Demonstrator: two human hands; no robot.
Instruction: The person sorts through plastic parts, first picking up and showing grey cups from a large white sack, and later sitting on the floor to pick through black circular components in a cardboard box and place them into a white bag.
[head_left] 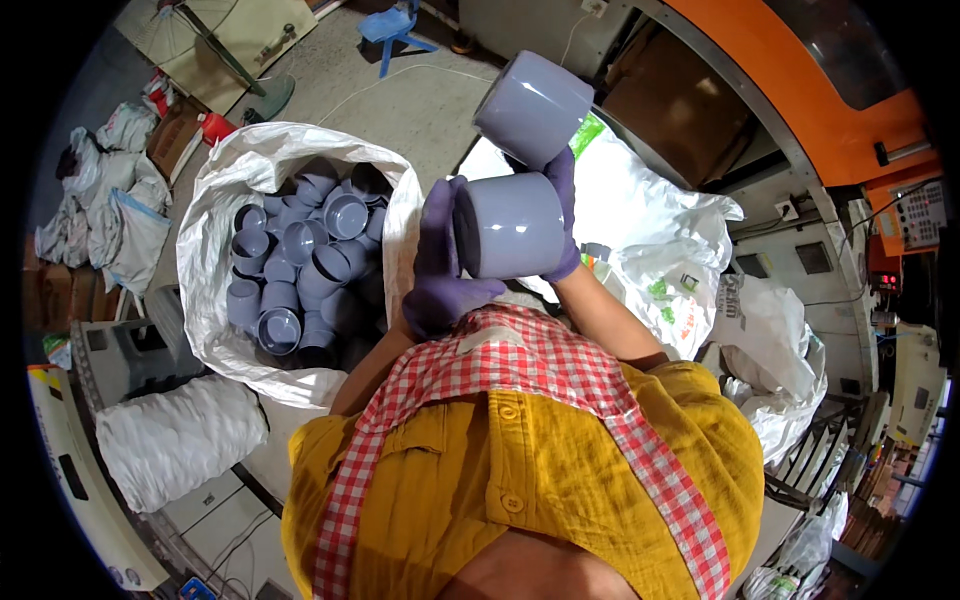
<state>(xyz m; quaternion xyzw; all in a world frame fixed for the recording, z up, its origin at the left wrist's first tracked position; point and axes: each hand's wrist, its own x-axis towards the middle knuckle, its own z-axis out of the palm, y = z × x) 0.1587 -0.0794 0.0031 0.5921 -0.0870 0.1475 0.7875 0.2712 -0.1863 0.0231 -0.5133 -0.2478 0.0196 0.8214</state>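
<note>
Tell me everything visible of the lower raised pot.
The lower pot is grey-lilac, smooth and glossy, apparently plastic, with bright reflections. It is held raised on its side, its dark end (mouth or base unclear) facing left. The right hand grips its right end; the left hand cups near the dark end, contact unclear. Whether it touches the upper pot cannot be told.

I look down from the head, close over the left hand (432, 270) and right hand (568, 225), outer detail perhaps warped.
</note>
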